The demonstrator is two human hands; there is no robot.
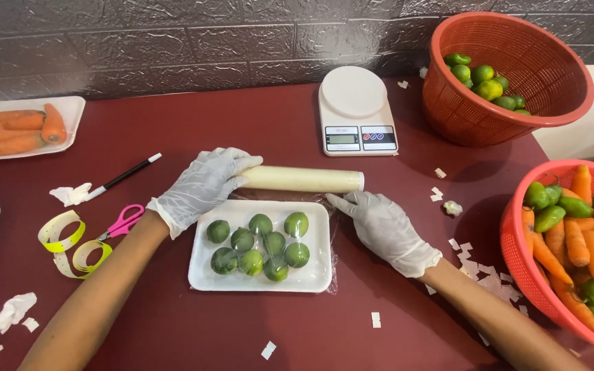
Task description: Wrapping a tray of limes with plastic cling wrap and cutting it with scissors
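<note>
A dark red table (pixel 256 130) carries everything here. Against its back edge, right of centre, stands a white kitchen scale (pixel 357 110). At the back right corner an orange basket (pixel 517 117) leans tilted, with green limes (pixel 484 84) in its bowl. At the right edge a second orange basket (pixel 524 264) is piled with carrots and green peppers (pixel 579 240). In the back left corner a white tray of carrots (pixel 18 127) lies flat. Toward the left edge are a black and white pen (pixel 126 174), pink-handled scissors (pixel 124 222), a coil of yellow and white tape (pixel 70 244) and some crumpled paper (pixel 70 194). Small white paper scraps (pixel 479 275) are scattered across the right part of the table and along the front edge.

In the middle of the table sits a white foam tray (pixel 262 275) holding nine green limes (pixel 262 244), with clear plastic wrap (pixel 333 230) stretched over it. Just behind the tray's far edge lies a roll of plastic wrap (pixel 304 179), parallel to that edge.

Both hands wear thin white gloves. The left hand (pixel 201 187) is curled around the left end of the roll, fingers closed over it. The right hand (pixel 383 230) lies flat and open, fingers together, pressing on the film at the tray's right back corner, its fingertips just below the roll's right end; whether they touch the roll cannot be told.
</note>
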